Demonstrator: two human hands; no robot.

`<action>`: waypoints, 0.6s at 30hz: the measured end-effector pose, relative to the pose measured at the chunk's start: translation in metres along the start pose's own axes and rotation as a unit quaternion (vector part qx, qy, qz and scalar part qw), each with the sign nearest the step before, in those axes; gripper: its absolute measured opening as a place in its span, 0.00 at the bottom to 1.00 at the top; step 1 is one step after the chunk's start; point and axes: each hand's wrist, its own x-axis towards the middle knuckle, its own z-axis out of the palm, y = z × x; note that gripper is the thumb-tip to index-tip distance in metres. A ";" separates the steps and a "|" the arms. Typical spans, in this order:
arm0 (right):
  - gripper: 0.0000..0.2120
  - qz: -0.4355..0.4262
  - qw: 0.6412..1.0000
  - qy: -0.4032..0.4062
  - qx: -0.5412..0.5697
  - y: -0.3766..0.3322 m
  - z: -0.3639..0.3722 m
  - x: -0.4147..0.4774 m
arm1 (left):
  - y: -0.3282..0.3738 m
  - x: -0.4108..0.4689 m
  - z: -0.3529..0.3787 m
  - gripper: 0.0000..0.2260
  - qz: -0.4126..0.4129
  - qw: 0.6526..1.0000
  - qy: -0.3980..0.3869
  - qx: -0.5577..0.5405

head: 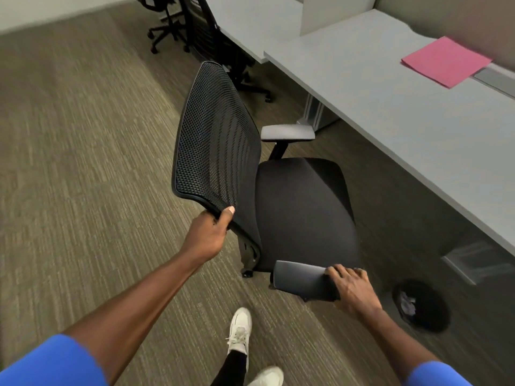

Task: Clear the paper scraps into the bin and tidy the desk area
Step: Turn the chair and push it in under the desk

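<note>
A black office chair (pixel 301 207) with a mesh back stands on the carpet, its seat turned toward the grey desk (pixel 390 107). My left hand (pixel 209 235) grips the near edge of the mesh backrest. My right hand (pixel 352 291) is closed over the front end of the chair's near grey armrest (pixel 301 280). A black round bin (pixel 420 305) sits on the floor under the desk to the right, with crumpled paper scraps (pixel 407 302) inside. A pink sheet of paper (pixel 446 61) lies flat on the desk top at the far right.
Two more black office chairs (pixel 195 26) stand further along the desk row at the top. A desk leg (pixel 315 110) is just behind the chair's far armrest. My white shoes (pixel 239 330) are on the carpet behind the chair. Open carpet stretches to the left.
</note>
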 end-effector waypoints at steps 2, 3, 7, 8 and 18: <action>0.21 0.001 1.000 0.006 -0.003 0.012 0.003 -0.003 | 0.001 -0.006 0.011 0.25 0.006 1.000 0.011 0.006; 0.21 0.006 1.000 0.007 -0.002 0.017 0.003 -0.005 | 0.003 -0.009 0.017 0.23 0.010 1.000 0.018 0.016; 0.21 0.035 0.999 0.008 -0.010 0.030 0.003 -0.011 | 0.007 -0.024 0.038 0.25 0.022 0.996 0.038 0.073; 0.23 0.044 0.999 0.009 -0.013 0.033 0.005 -0.012 | 0.008 -0.028 0.044 0.25 0.025 0.995 0.042 0.085; 0.36 0.113 0.982 0.006 0.151 -0.039 -0.016 -0.020 | 0.009 -0.058 0.077 0.30 0.022 0.988 0.034 0.146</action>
